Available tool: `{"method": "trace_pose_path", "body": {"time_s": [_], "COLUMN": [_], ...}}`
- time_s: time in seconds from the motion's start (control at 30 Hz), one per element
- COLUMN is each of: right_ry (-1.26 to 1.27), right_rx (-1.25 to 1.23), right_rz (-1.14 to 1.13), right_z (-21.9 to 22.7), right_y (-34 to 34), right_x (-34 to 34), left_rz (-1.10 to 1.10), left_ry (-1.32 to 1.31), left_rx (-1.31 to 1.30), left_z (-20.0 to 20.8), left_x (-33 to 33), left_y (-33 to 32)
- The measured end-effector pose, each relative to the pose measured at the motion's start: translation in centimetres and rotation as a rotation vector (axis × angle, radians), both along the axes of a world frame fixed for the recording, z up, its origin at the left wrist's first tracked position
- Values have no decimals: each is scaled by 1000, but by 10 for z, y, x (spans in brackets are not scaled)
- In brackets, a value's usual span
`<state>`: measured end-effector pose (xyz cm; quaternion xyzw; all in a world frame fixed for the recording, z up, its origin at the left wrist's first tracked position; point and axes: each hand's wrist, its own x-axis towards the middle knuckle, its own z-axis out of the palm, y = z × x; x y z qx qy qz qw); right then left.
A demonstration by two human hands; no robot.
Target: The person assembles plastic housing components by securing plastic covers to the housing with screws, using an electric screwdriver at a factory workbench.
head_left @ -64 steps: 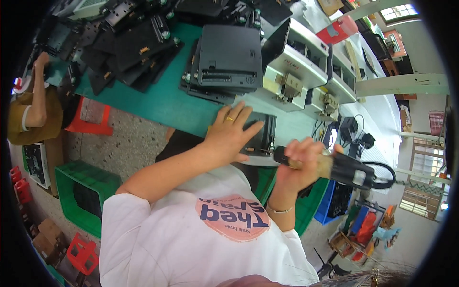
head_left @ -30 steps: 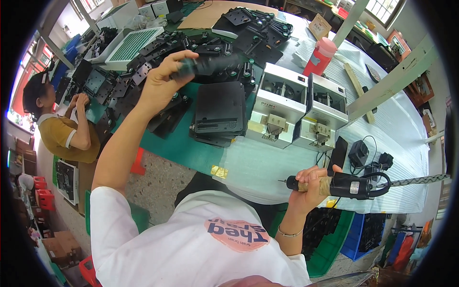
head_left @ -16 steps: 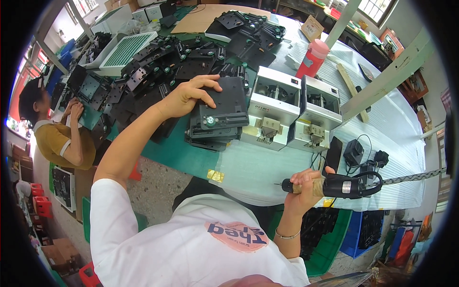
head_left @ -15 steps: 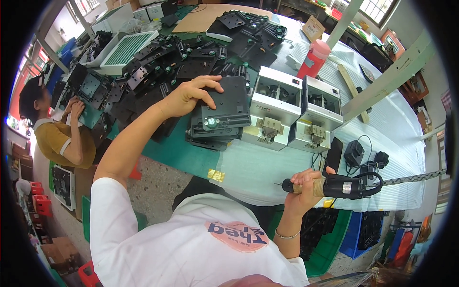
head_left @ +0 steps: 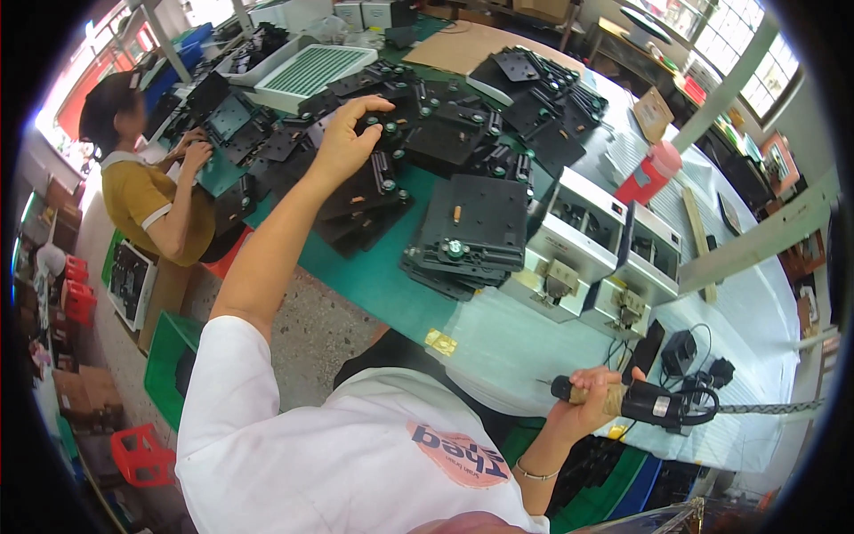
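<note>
My left hand [head_left: 349,133] reaches over the heap of black plate assemblies [head_left: 445,147], its thumb and forefinger apart and nothing between them. In front of the heap, a separate stack of black plates [head_left: 485,212] with a green-and-silver knob lies on the green mat, beside two screw feeders. My right hand [head_left: 594,396] is wrapped round the tan-taped grip of a black electric screwdriver [head_left: 654,404]. The screwdriver is held level above the table's near edge, its thin bit pointing left and touching nothing.
The two white screw feeders [head_left: 571,227] stand right of the stack, with a pink bottle [head_left: 648,172] behind. Black power adapters [head_left: 680,351] and cables lie nearer. A metal post [head_left: 756,238] crosses the right side. A co-worker [head_left: 156,182] sits at the left; green bins [head_left: 169,365] stand below.
My left hand has left the top plate of the stack and moved left and away from me over the heap. My right hand keeps hold of the screwdriver. The whole view has shifted.
</note>
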<state>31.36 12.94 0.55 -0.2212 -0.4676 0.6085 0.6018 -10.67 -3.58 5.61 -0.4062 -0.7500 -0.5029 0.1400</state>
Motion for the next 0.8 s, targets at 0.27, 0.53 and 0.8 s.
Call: {"method": "trace_pose_path", "body": {"time_s": [0.27, 0.53, 0.8], "right_ry": [-42, -118, -154], "right_rx": [29, -5, -20], "right_rz": [-7, -44, -56], "right_z": [3, 4, 1], "right_y": [-2, -9, -12], "right_x": [-1, -8, -13], "left_rz": [444, 365, 640], "left_ry": [6, -417, -664], "left_rx": [-551, -680, -303], "left_z": [-18, -3, -49], "left_x": [-103, -164, -271], "left_y": [-67, -33, -42]}}
